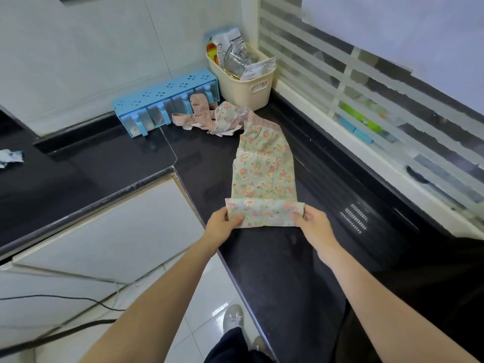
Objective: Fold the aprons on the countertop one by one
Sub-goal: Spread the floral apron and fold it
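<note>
Both forearms reach in from the near edge of the counter, which is black and glossy. Left hand pinches the left end of the floral apron, thumb on top of the cloth, fingers curled under. Right hand grips the right end the same way, thumb over the fabric. Between them the apron's near end is turned over into a low roll or fold lying across the strip.

Apron is already narrowed to a long strip, running from the hands away toward the far corner of the counter, flat on the surface. Its pink dotted straps lie bunched in a loose heap at the far end, just beside the blue spice rack against the back wall.

Cream plastic basket sits in the far corner, stuffed with packets and a clear bag, near the straps but apart from them. Slatted window blind runs along the right edge of the counter. Crumpled blue-white cloth at the far left edge, well apart from the apron.
</note>
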A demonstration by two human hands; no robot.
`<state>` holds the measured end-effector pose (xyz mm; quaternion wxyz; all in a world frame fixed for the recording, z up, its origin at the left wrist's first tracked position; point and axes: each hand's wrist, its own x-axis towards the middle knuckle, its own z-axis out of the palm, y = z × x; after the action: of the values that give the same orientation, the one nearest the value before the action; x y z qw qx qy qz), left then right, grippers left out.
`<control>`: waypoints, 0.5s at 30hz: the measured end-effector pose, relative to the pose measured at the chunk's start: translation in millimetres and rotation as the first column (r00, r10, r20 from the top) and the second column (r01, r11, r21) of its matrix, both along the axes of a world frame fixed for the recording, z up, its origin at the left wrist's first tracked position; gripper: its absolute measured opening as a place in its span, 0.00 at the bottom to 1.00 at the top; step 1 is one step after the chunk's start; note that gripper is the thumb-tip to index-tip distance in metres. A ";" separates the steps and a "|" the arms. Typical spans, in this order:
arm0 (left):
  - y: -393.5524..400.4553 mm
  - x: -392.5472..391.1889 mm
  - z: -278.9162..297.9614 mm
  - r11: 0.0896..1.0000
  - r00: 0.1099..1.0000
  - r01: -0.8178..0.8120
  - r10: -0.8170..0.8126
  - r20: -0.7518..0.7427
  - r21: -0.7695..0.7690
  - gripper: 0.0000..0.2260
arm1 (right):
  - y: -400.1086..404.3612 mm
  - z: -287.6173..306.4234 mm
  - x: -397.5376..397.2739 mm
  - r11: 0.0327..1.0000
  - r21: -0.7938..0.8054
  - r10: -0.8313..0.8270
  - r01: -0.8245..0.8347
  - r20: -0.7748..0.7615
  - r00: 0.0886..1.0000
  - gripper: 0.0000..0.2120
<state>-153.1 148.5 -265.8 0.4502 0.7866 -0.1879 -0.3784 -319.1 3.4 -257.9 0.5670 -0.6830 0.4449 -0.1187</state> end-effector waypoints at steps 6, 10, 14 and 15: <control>-4.3 -7.3 -2.7 0.996 0.998 -0.044 0.041 0.047 0.080 0.13 | 16.0 -3.6 13.1 0.971 -0.195 -0.145 0.136 -0.037 0.989 0.12; -3.3 -8.9 -5.3 0.985 0.984 0.019 -0.049 0.172 0.174 0.14 | 23.2 -2.8 22.2 0.935 -0.345 -0.170 0.086 -0.223 0.960 0.11; -6.2 -5.6 -2.3 0.971 0.971 0.045 -0.098 0.219 0.233 0.15 | 21.2 1.8 36.6 0.895 -0.439 -0.212 0.080 -0.260 0.942 0.09; -6.4 -6.4 -2.1 0.970 0.971 0.039 -0.093 0.221 0.238 0.15 | 21.5 2.6 41.3 0.903 -0.408 -0.243 0.136 -0.223 0.944 0.09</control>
<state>-159.5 142.1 -267.9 0.3172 0.8657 -0.2197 -0.3189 -277.9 24.9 -255.3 0.3408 -0.7440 0.5503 -0.1655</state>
